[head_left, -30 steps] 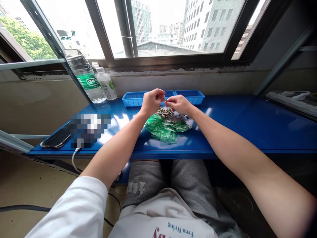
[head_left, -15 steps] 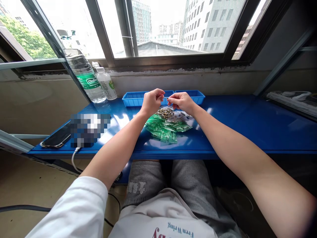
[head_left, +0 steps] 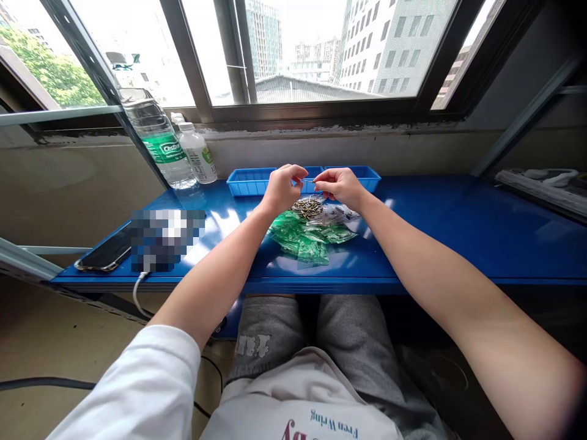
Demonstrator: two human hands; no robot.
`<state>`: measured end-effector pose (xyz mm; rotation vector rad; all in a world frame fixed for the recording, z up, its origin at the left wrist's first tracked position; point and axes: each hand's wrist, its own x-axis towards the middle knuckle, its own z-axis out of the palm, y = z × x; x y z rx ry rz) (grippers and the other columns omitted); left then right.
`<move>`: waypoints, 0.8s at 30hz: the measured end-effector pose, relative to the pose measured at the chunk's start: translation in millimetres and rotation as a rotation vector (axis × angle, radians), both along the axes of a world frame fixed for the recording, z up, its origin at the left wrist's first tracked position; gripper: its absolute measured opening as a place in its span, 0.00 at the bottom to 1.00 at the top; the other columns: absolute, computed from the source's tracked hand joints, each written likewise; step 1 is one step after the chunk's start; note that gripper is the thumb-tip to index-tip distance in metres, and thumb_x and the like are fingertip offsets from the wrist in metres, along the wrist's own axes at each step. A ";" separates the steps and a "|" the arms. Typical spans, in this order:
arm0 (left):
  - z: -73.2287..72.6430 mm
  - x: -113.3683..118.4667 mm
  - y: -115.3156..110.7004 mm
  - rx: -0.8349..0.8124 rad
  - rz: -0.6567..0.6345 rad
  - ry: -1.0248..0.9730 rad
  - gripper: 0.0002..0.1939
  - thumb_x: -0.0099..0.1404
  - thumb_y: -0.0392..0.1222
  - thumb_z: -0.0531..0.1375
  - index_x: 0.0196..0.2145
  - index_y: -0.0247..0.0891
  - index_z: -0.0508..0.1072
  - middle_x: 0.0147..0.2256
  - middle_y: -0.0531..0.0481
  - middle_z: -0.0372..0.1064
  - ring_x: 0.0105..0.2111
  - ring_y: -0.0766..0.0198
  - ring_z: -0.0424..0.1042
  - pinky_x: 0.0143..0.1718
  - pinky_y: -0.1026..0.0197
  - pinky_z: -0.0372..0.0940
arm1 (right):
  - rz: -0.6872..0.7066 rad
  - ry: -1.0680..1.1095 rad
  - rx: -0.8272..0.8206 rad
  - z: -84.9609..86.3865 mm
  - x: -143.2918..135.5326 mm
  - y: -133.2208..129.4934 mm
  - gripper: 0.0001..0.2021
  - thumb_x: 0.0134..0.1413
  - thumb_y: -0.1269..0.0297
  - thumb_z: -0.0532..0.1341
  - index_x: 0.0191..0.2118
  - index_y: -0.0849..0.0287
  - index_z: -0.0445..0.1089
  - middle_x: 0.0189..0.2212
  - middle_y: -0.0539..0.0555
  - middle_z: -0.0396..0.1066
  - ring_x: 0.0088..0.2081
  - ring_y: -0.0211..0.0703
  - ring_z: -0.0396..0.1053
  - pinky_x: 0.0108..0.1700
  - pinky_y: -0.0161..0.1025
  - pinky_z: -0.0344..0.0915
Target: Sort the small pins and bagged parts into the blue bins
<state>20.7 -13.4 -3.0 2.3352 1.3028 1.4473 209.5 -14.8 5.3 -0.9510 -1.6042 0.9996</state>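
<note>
Above a pile of small brassy metal pieces [head_left: 309, 208], my left hand [head_left: 287, 186] pinches one end of a thin, light-coloured item [head_left: 308, 180]. Facing it, my right hand [head_left: 339, 186] has its fingertips closed at the other end, on something small and dark. Both items are too small to identify. Green plastic packets [head_left: 305, 238] lie below the hands on the blue table [head_left: 458, 226]. Clear plastic bags [head_left: 337, 214] rest beside the metal pieces, under my right hand. Behind my hands stand blue trays [head_left: 251, 182].
A large water bottle [head_left: 167, 153] and a smaller white bottle [head_left: 198, 156] stand at the back left. A black phone [head_left: 105, 247] lies near the left edge, beside a blurred patch with a white cable [head_left: 136, 293]. Metal shelf posts rise on both sides.
My right hand has shifted slightly to the right, and the gap between the two hands' fingertips is a little wider. Both hands keep their pinch.
</note>
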 end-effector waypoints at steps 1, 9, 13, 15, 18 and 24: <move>0.4 -0.6 -1.0 -0.021 0.019 0.031 0.14 0.60 0.25 0.63 0.41 0.35 0.82 0.41 0.47 0.80 0.40 0.60 0.78 0.43 0.62 0.72 | -0.023 0.000 0.013 -0.8 2.0 2.0 0.04 0.50 0.77 0.67 0.29 0.62 0.77 0.22 0.49 0.75 0.19 0.33 0.64 0.21 0.31 0.58; 1.2 -6.3 -4.9 -0.266 0.171 0.410 0.22 0.67 0.40 0.65 0.57 0.30 0.76 0.55 0.36 0.76 0.56 0.49 0.74 0.57 0.55 0.68 | -0.563 -0.089 0.056 -20.7 34.3 42.4 0.03 0.54 0.70 0.64 0.31 0.59 0.76 0.25 0.52 0.77 0.23 0.41 0.69 0.32 0.41 0.71; 4.2 -6.2 -6.5 -0.405 0.189 0.574 0.25 0.69 0.47 0.62 0.58 0.28 0.76 0.59 0.32 0.73 0.61 0.44 0.70 0.57 0.54 0.67 | -0.768 -0.224 0.125 -32.2 52.8 58.5 0.04 0.52 0.72 0.64 0.29 0.59 0.76 0.26 0.54 0.78 0.35 0.49 0.77 0.48 0.46 0.74; 6.1 -5.2 -7.9 -0.480 0.173 0.621 0.24 0.70 0.51 0.61 0.55 0.30 0.79 0.56 0.33 0.76 0.58 0.43 0.73 0.53 0.54 0.68 | -0.813 -0.275 0.129 -34.7 57.6 60.5 0.04 0.51 0.72 0.64 0.28 0.59 0.76 0.28 0.56 0.78 0.37 0.52 0.78 0.52 0.48 0.73; 7.8 -4.2 -10.3 -0.504 0.153 0.633 0.20 0.71 0.50 0.60 0.48 0.33 0.82 0.49 0.38 0.81 0.50 0.46 0.78 0.45 0.56 0.69 | -0.839 -0.328 0.107 -34.7 59.0 58.9 0.05 0.51 0.72 0.64 0.28 0.59 0.76 0.28 0.56 0.78 0.38 0.53 0.78 0.54 0.48 0.73; 8.8 -5.0 -11.5 -0.437 0.136 0.617 0.11 0.67 0.42 0.62 0.39 0.36 0.84 0.39 0.43 0.83 0.43 0.53 0.79 0.39 0.60 0.68 | -0.840 -0.389 0.087 -31.7 56.2 54.5 0.08 0.53 0.71 0.66 0.24 0.58 0.73 0.27 0.57 0.77 0.38 0.53 0.78 0.54 0.48 0.72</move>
